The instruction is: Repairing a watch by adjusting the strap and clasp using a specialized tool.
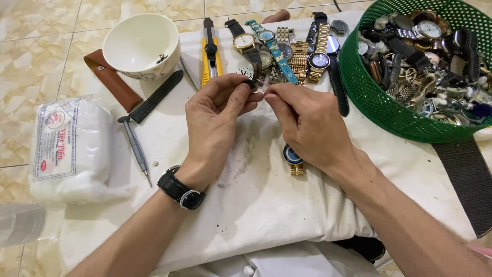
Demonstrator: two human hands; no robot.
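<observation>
My left hand (218,114), with a black wristwatch on its wrist, pinches a small dark part (250,83) between thumb and fingers. My right hand (307,125) meets it, fingertips pinched on a thin clear or metal pin (261,85) that touches the part. Both hands hover over a white cloth (246,195). A blue-faced gold watch head (293,159) lies on the cloth just under my right hand. A row of several wristwatches (287,51) lies beyond the hands.
A green plastic basket (374,102) full of watches and parts sits at the right. A white bowl (141,46), a yellow utility knife (211,51), black and brown straps, a small screwdriver (136,149) and a bag of cotton (69,149) lie at the left on the tiled floor.
</observation>
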